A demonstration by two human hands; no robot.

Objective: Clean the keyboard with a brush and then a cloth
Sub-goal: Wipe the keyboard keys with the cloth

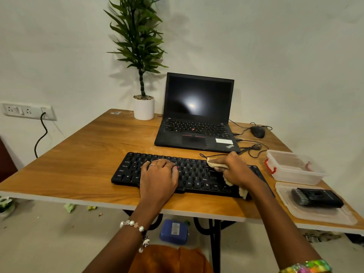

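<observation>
Holding the cloth (216, 165) in my right hand (235, 168), I press it down on the right part of the keyboard (195, 174). My fingers are curled around the cloth, and a bit of it hangs out under my wrist at the keyboard's front edge. My left hand (159, 174) lies flat on the left part of the keyboard with straight fingers. It holds nothing. It just rests on the keys.

The keyboard is black. It sits near the front edge of the surface (78, 160), about in the middle. Its thin wire runs off toward the right.

The brush (317, 198) is black too. It lies on a clear lid (315, 213) at the front right corner of the surface, well apart from my hands. Just behind the lid stands a clear box (293, 168) with a red clip, by the right edge.

Behind the keyboard is an open laptop (197, 115) with a dark screen. A black mouse (257, 131) sits to its right, near the back right corner. A plant in a white pot (143, 108) stands at the back edge, just left of the laptop.
</observation>
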